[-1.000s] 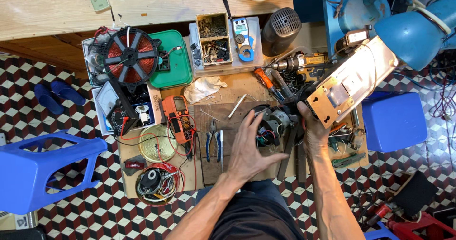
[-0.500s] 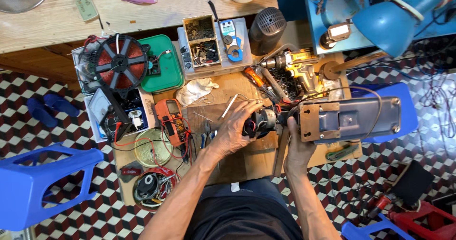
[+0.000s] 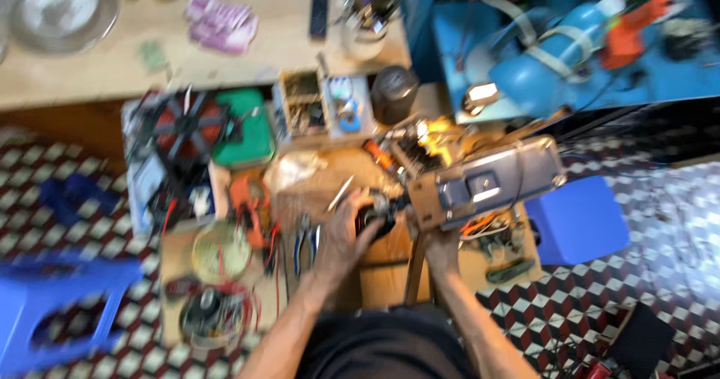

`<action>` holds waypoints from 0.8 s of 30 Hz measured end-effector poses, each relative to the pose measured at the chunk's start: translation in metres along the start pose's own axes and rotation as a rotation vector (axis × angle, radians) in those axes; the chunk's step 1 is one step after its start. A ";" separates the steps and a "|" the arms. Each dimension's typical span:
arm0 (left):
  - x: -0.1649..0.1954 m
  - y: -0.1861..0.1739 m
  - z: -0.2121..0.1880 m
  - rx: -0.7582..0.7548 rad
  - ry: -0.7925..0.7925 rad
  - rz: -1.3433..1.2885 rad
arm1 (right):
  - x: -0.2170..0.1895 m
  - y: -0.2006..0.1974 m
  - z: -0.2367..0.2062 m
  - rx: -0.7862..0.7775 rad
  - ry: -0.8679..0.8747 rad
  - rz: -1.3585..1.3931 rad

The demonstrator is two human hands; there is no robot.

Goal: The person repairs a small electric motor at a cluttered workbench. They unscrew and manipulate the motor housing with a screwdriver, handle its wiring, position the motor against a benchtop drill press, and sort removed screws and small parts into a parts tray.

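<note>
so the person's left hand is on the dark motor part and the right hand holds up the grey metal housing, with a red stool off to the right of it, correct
Not quite: the stool right of the grey metal housing is blue, not red, as the head view shows. The rest holds: the left hand is on the dark motor part and the right hand holds up the housing.

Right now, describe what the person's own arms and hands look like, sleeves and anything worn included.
Both forearms are bare to the bottom edge of the view: no sleeves, gloves or wristwatch show. The left hand and right hand are uncovered too, each with a bare wrist. The picture is motion-blurred, so rings or small marks cannot be told. A dark garment covers the lap between the arms.
</note>
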State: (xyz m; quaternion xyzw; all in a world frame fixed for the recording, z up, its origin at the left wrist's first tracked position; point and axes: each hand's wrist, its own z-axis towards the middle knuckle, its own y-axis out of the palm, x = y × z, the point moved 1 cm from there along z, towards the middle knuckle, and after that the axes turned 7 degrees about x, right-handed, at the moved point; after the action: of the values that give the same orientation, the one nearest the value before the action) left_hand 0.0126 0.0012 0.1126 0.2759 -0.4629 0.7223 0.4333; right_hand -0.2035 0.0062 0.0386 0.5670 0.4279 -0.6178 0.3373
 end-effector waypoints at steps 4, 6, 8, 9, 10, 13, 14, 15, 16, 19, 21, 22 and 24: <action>-0.004 0.012 -0.017 -0.023 -0.059 0.170 | 0.007 -0.033 0.012 -0.232 0.032 0.149; -0.004 0.017 -0.023 -0.041 -0.011 0.114 | 0.011 -0.047 0.018 -0.328 0.097 0.208; -0.001 0.026 -0.025 -0.030 -0.046 0.122 | 0.013 -0.061 0.035 -0.417 0.176 0.146; 0.002 0.030 -0.025 -0.028 -0.059 0.124 | 0.014 -0.067 0.043 -0.486 0.087 -0.013; 0.005 0.033 -0.025 -0.037 -0.088 0.135 | 0.015 -0.073 0.049 -0.545 -0.002 -0.172; 0.013 0.043 -0.026 -0.038 -0.150 0.151 | 0.022 -0.079 0.060 -0.569 0.095 -0.046; 0.015 0.044 -0.025 -0.027 -0.153 0.161 | 0.025 -0.076 0.064 -0.554 0.192 0.101; 0.016 0.044 -0.025 -0.018 -0.160 0.171 | 0.028 -0.071 0.067 -0.564 0.158 0.051; 0.017 0.044 -0.025 -0.015 -0.180 0.176 | 0.030 -0.067 0.070 -0.568 0.125 0.000; 0.014 0.045 -0.027 -0.020 -0.261 0.185 | 0.039 -0.055 0.072 -0.563 0.014 -0.085; 0.009 0.044 -0.033 -0.027 -0.339 0.204 | 0.048 -0.049 0.068 -0.547 -0.068 -0.070; 0.006 0.044 -0.035 -0.007 -0.344 0.155 | 0.054 -0.048 0.064 -0.532 -0.115 -0.037; -0.004 0.041 -0.042 0.033 -0.359 0.056 | 0.068 -0.044 0.061 -0.467 -0.447 -0.238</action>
State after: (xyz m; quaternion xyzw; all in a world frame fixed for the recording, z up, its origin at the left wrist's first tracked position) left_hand -0.0213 0.0297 0.0743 0.3942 -0.5284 0.6809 0.3189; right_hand -0.2775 -0.0266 -0.0230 0.2712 0.5363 -0.6472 0.4691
